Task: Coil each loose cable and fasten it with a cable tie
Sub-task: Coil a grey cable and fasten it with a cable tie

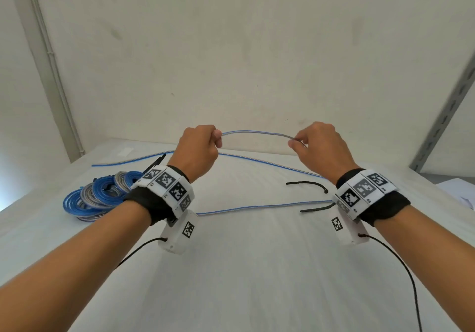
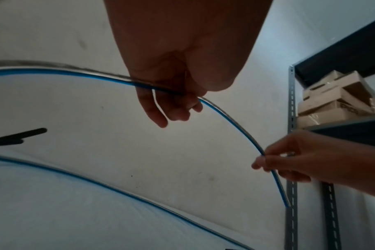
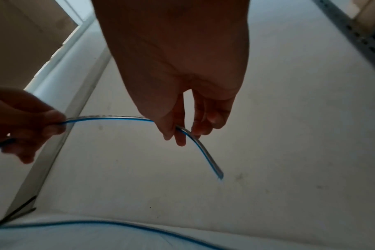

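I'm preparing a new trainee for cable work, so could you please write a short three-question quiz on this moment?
1. True or false: both the left hand and the right hand hold the same blue-and-silver cable up off the table.
2. Where does the pile of coiled cables lie? A) by the left forearm B) by the right forearm C) on the shelf
3. How many loose black cable ties lie near the right wrist?

Key: 1 true; 2 A; 3 two, the second one just nearer than the first.
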